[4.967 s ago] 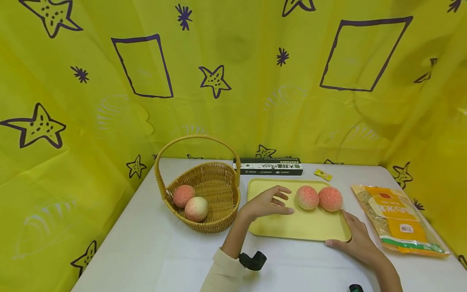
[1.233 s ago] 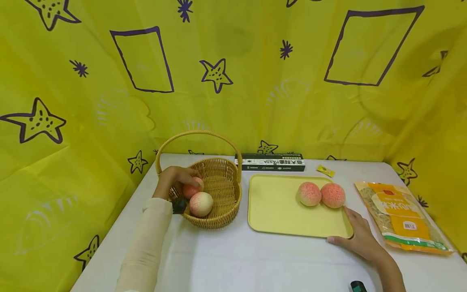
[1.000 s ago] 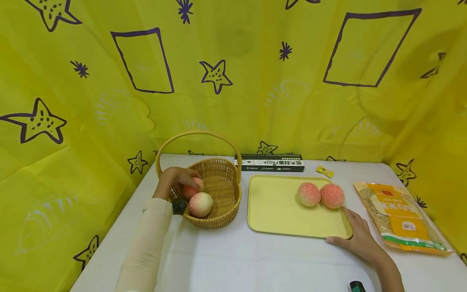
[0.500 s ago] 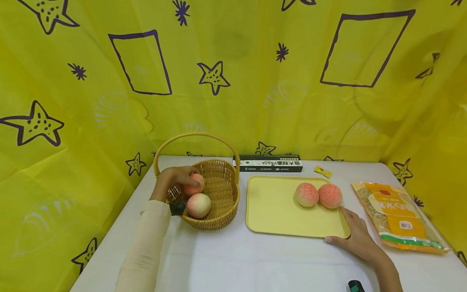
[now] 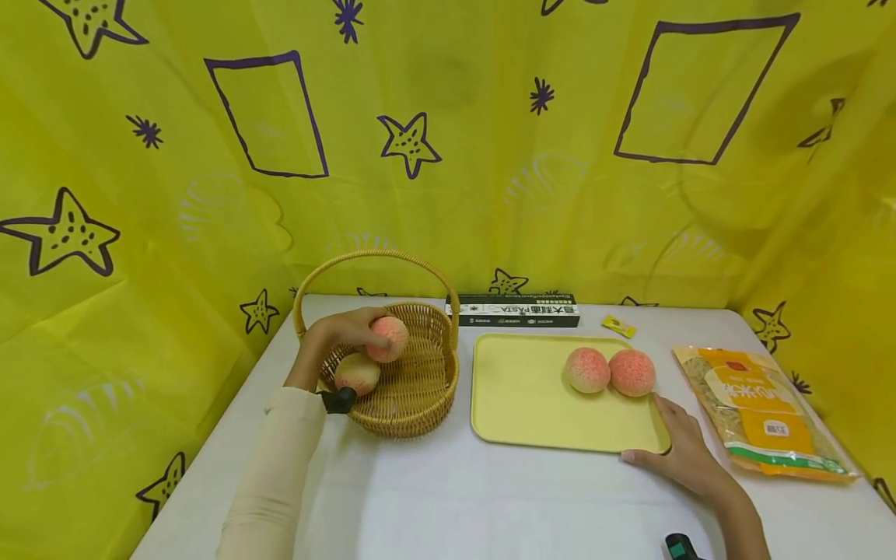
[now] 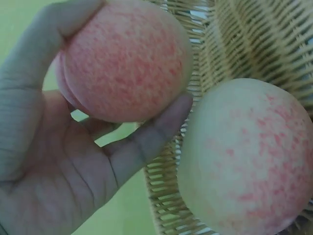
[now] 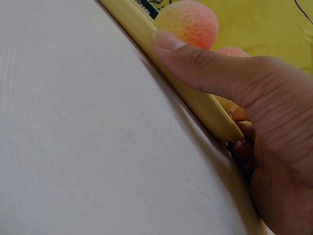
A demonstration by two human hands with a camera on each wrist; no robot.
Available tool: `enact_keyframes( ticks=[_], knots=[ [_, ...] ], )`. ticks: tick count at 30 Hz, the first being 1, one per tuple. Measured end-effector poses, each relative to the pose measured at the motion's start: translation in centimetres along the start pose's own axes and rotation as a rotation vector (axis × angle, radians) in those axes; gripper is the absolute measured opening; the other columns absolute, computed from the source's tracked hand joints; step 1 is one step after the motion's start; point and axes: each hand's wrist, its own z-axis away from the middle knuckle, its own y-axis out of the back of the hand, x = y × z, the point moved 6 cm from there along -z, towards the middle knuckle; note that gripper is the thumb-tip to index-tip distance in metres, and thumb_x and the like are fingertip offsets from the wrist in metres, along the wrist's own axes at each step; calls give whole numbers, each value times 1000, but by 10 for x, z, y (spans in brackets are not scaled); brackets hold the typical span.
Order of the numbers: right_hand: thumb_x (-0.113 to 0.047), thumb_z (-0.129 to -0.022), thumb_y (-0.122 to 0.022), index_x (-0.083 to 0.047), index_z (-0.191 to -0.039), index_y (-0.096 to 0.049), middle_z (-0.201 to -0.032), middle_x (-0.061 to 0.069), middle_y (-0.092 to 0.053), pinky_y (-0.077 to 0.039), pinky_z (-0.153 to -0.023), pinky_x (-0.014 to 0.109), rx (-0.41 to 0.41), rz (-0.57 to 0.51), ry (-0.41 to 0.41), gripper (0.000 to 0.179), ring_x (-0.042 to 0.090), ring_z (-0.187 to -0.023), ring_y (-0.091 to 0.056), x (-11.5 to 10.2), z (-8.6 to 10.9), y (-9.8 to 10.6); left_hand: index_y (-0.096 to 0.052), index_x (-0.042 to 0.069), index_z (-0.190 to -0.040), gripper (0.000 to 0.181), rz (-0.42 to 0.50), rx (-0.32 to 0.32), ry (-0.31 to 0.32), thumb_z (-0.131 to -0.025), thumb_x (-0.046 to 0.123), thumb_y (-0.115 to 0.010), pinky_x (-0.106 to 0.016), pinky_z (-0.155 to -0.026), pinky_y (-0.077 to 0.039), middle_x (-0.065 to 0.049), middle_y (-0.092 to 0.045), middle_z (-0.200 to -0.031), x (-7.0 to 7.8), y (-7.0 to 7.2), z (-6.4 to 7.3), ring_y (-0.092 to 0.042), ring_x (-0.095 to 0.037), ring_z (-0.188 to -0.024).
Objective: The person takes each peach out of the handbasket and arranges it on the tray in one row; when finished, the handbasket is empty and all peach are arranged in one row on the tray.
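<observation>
Right wrist view: closest is the right hand [image 7: 279,107], thumb laid along the rim of the yellow tray [image 7: 195,105], the other fingers bent in round its corner, so that it grips the tray between them. The head view shows this hand from above and places it at the tray's near right corner, but hides how the fingers lie at the edge.

The left forearm, in a cream sleeve [image 5: 269,474], reaches forward over the white table [image 5: 434,505] to the wicker basket [image 5: 427,393]. From the head the left hand [image 5: 343,330] shows mostly its back; the left wrist view opens up the palm, thumb and fingers curved about the held peach [image 6: 129,63], pinching it, and shows a crease in the fruit. That peach is above the basket's floor, near the second peach [image 5: 358,373], which sits inside at the left.

Two more, the paler tray peach [image 5: 588,369] and the redder tray peach [image 5: 632,373], touch each other on the tray. To the right lies the grain bag [image 5: 763,412]; beyond the tray are a small yellow packet [image 5: 619,327] and the PASTA box [image 5: 514,311], before a star-patterned yellow curtain [image 5: 462,233].
</observation>
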Motion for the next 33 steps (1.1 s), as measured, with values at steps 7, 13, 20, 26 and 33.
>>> enact_keyframes(
  ticks=[7, 13, 20, 26, 33],
  knots=[
    [-43, -81, -77, 0, -155, 3, -151, 41, -8, -18, -99, 76, 10, 0, 22, 117, 61, -134, -9, -1, 0, 1, -48, 8, -136, 58, 23, -61, -66, -84, 26, -67, -32, -80, -51, -10, -60, -117, 21, -6, 1, -57, -20, -97],
    [-43, -81, -77, -1, -155, 4, -150, 41, -8, -17, -99, 77, 8, -5, 20, 117, 62, -134, -8, 0, -1, 0, -47, 8, -139, 63, -79, -100, -96, -83, 30, -66, -36, -91, -51, -11, -57, -127, 33, -17, -2, -58, -22, -110],
    [-42, -81, -77, -1, -155, 4, -150, 41, -8, -16, -99, 77, 7, -10, 18, 117, 62, -134, -8, 0, -1, 0, -47, 11, -141, 66, -78, -137, -114, -81, 31, -65, -35, -89, -51, -9, -57, -128, 42, -32, 0, -57, -20, -109],
    [-43, -81, -77, -1, -155, 4, -152, 39, -8, -18, -99, 76, 1, -17, 11, 117, 59, -134, -9, -1, 1, 0, -49, 13, -138, 61, -28, -177, -150, -80, 29, -60, -32, -69, -50, -7, -58, -113, 46, -40, 0, -54, -17, -83],
    [-44, -82, -76, -1, -155, 3, -151, 39, -9, -19, -98, 75, 2, 2, 3, 117, 58, -133, -11, -2, 1, 0, -53, 17, -134, 49, 4, -196, -218, -87, 28, -59, -30, -73, -47, -3, -57, -115, 51, -50, -2, -52, -13, -85]
  ],
)
